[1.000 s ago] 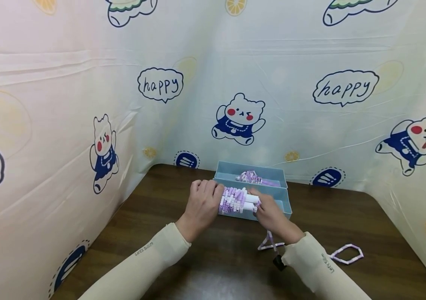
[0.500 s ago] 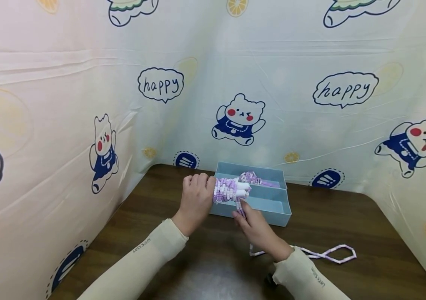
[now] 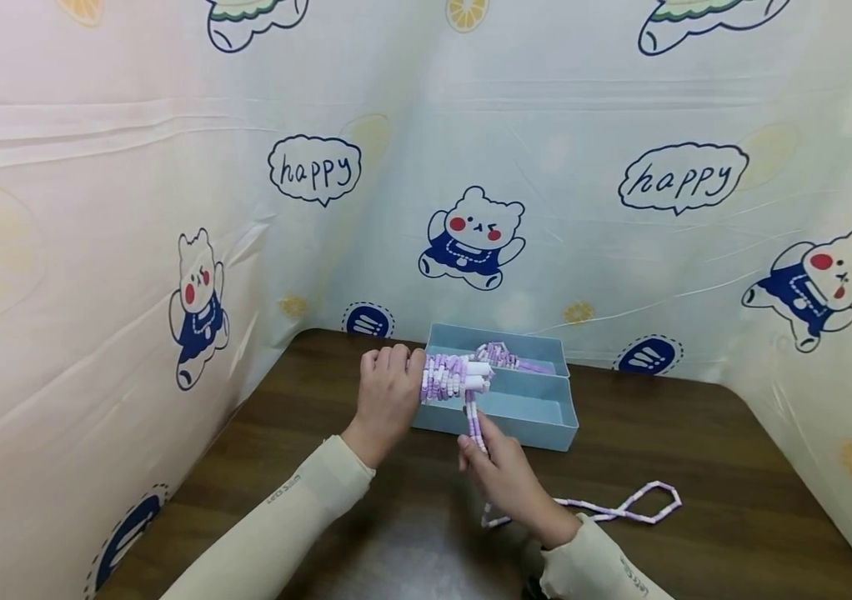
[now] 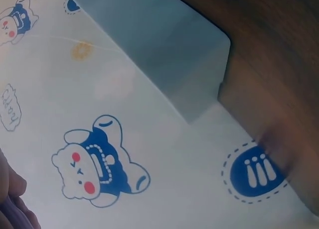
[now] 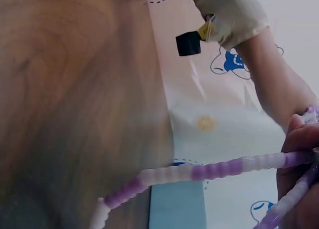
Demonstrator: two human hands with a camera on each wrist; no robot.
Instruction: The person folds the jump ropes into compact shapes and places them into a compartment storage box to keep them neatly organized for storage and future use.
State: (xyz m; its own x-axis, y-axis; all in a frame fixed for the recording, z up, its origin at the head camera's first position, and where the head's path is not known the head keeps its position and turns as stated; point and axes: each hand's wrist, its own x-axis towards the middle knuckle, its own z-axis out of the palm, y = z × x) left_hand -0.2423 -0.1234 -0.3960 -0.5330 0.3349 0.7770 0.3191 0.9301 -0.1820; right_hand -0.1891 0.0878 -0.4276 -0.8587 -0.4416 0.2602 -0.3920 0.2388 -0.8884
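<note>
My left hand (image 3: 387, 400) grips a purple-and-white beaded jump rope (image 3: 443, 377), coiled round its two white handles (image 3: 477, 382), whose ends point right. The bundle hangs above the near compartment of a light blue box (image 3: 501, 429). Below and right of it, my right hand (image 3: 504, 475) pinches doubled strands that run down from the coil by the handles. The rope's loose length lies on the table behind the right wrist, ending in a loop. In the right wrist view a beaded strand (image 5: 217, 170) trails from the fingers. The left wrist view shows only some fingertips (image 4: 12, 189).
Another beaded purple-and-white rope (image 3: 497, 355) lies in the box's far compartment. A brown wooden table (image 3: 306, 517) carries the box. Printed curtain (image 3: 576, 225) encloses the back and sides. A small black camera (image 5: 188, 44) sits on the left wrist.
My right hand has left the handle ends and come down with the strands between its fingers. The left hand has shifted a little left with the bundle. The loop on the table has slid left.
</note>
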